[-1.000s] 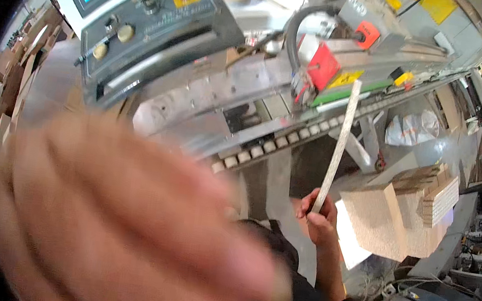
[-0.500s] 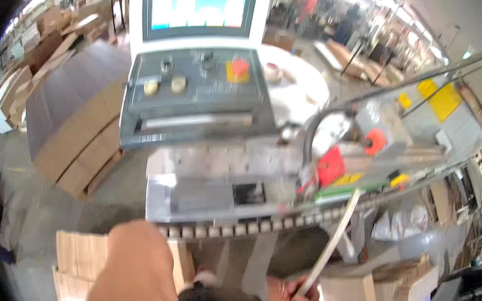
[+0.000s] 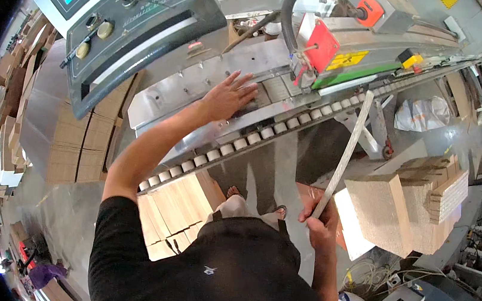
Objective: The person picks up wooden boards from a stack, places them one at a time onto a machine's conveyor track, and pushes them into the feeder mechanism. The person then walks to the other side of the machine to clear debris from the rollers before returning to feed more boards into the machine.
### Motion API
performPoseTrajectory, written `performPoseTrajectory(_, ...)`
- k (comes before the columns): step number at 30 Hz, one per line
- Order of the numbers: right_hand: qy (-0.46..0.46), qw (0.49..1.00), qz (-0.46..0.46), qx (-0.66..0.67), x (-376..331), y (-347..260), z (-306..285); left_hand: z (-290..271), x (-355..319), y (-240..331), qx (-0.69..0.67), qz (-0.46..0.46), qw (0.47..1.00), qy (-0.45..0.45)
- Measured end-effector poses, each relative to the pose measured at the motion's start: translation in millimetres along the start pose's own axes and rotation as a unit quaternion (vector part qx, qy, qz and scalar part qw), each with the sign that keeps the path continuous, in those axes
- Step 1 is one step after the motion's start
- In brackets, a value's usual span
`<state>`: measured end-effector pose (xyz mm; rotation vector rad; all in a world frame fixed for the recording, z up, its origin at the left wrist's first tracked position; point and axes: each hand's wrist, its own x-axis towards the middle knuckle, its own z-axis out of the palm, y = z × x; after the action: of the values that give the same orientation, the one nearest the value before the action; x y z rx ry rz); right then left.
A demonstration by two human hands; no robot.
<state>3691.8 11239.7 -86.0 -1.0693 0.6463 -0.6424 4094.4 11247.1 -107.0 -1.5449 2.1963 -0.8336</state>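
My left hand (image 3: pixel 229 97) is stretched out, fingers spread, over the metal bed (image 3: pixel 169 96) of an edge-banding machine. Its palm faces down; whether it touches the metal cannot be told. In my right hand (image 3: pixel 319 225) is a long, pale wooden strip (image 3: pixel 346 152), gripped near its lower end. The strip slants up and away, its far end overlapping the row of white rollers (image 3: pixel 266 132) along the machine's near side. Past my left hand sit a red guard (image 3: pixel 322 46) and a black hose (image 3: pixel 289 18).
A control panel (image 3: pixel 130 22) with a screen and a red button stands at the far left. Stacked boards lie below the rollers (image 3: pixel 170 211), at right (image 3: pixel 381 210) and at left (image 3: pixel 82 146). Cables (image 3: pixel 370 274) lie at lower right. A person in purple (image 3: pixel 45 276) is at lower left.
My view has tilted down and shifted. My left arm has reached forward, bringing the hand over the machine bed. My right hand still holds the strip.
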Motion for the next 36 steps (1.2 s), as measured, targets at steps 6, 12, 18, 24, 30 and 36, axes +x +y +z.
performPoseTrajectory(6,0.012,0.998,0.06,-0.006,-11,20,26,52,10,-7,-0.025,-0.002,0.986,-0.166)
performPoseTrajectory(12,-0.03,0.99,0.137,0.016,-8,34,43,33,-83,-4,0.033,-0.008,0.977,-0.21)
performPoseTrajectory(18,-0.125,0.971,0.197,0.054,10,41,62,8,-205,7,0.012,-0.078,0.977,-0.199)
performPoseTrajectory(24,-0.178,0.965,0.182,-0.068,37,79,99,-98,-160,48,-0.526,-0.459,0.669,-0.256)
performPoseTrajectory(30,-0.177,0.977,0.086,-0.084,41,127,166,-81,-67,98,-0.588,-0.544,0.597,-0.047)
performPoseTrajectory(36,-0.174,0.883,-0.169,-0.403,80,120,159,-39,-132,77,-0.443,-0.423,0.791,-0.008)
